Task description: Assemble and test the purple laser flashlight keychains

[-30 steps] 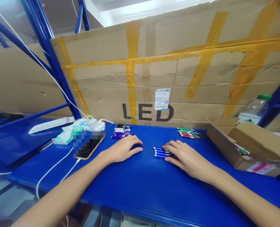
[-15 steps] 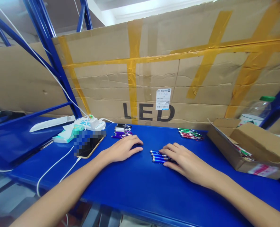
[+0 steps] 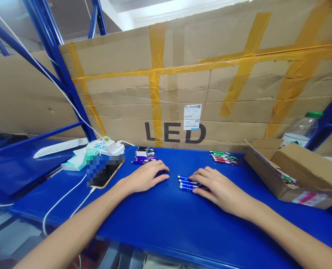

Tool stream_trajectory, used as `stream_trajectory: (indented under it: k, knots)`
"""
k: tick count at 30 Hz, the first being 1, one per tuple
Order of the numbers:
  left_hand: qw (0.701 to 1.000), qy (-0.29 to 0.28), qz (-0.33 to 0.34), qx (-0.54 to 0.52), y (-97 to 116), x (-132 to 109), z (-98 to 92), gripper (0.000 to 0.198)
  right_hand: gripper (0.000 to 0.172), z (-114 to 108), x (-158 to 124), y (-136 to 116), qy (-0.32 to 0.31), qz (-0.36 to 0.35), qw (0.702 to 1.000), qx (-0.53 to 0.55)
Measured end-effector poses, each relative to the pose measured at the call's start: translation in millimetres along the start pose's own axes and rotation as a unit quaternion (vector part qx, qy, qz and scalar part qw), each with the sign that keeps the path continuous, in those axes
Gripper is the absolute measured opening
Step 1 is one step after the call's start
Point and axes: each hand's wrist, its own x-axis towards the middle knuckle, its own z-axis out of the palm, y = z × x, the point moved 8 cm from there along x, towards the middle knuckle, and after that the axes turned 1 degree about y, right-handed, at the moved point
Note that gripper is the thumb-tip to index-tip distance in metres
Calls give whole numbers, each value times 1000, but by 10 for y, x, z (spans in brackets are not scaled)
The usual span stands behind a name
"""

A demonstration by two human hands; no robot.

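Several blue metal pens point(image 3: 186, 183) lie side by side on the blue table point(image 3: 166, 228). My right hand point(image 3: 214, 188) rests over their right ends, its fingers and thumb around them. To the left, my left hand point(image 3: 149, 176) lies on the table with fingers bent and apart, holding nothing. Just behind it are purple pens point(image 3: 140, 160), with white and black pens point(image 3: 145, 151) further back. Green pens point(image 3: 220, 154) and red pens point(image 3: 223, 160) lie at the back right.
An open cardboard box point(image 3: 280, 186) with pens in it stands at the right, a bottle point(image 3: 304, 129) behind it. A phone point(image 3: 106, 173), cables, a power strip point(image 3: 108, 147) and a tissue pack point(image 3: 76, 160) are at the left. A large cardboard sheet point(image 3: 121, 104) stands behind.
The blue pens have shifted slightly under my right hand, and the rear one now sits a little apart from the others. My left hand has stayed in place.
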Motion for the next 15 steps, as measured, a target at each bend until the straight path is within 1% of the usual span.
stream_trajectory:
  k: [3, 6, 11, 13, 15]
  knots:
    - [1000, -2, -7, 2, 1, 2, -1, 35, 33, 10, -6, -123, -12, -21, 999, 22]
    - [1000, -6, -8, 3, 15, 4, -3, 34, 33, -6, -13, -181, -8, -31, 999, 29]
    - [1000, -9, -8, 7, 14, 12, 1, 33, 36, -68, -12, -144, 13, -34, 999, 24]
    - [1000, -8, -8, 8, 14, 15, 5, 32, 36, -83, -13, -117, 17, -25, 999, 22]
    - [1000, -7, -6, 6, 21, 17, 6, 32, 42, -82, -18, -87, 18, -8, 1000, 20]
